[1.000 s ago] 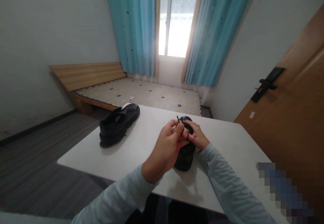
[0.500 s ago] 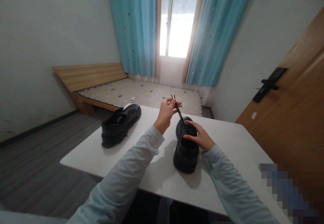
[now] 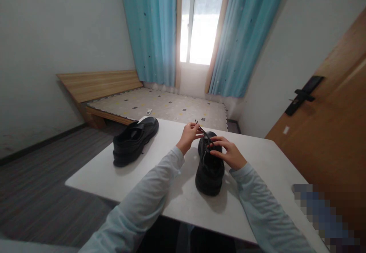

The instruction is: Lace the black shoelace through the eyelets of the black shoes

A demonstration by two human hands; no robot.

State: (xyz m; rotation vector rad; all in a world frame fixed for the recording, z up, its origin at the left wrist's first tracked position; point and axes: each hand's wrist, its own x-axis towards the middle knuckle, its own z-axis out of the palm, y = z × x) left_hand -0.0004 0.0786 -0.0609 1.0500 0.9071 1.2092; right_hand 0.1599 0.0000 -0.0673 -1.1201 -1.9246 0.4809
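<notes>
A black lace-up shoe [image 3: 210, 176] stands on the white table [image 3: 185, 203], its toe pointing away from me. My left hand [image 3: 189, 136] is closed in a pinch on the black shoelaces [image 3: 203, 130], left of the toe, with the lace ends sticking up past the fingertips. Over the top of the shoe, my right hand [image 3: 230, 153] has its thumb and fingers closing at the laces from the right. Its fingertips partly cover the lacing. The second black shoe [image 3: 131, 142] sits to the left on the table, untouched, a short lace end beside it.
Beyond the table is a bed [image 3: 160, 102] with a patterned mattress and a small white remote [image 3: 149, 111] on it. A wooden door [image 3: 320, 131] stands at the right. A blurred-out object [image 3: 320, 211] lies at the table's right edge.
My left hand has come down toward the shoe, and the laces it holds are lower and less taut. The right fingers have shifted slightly up and right, off the shoe's side onto the laces.
</notes>
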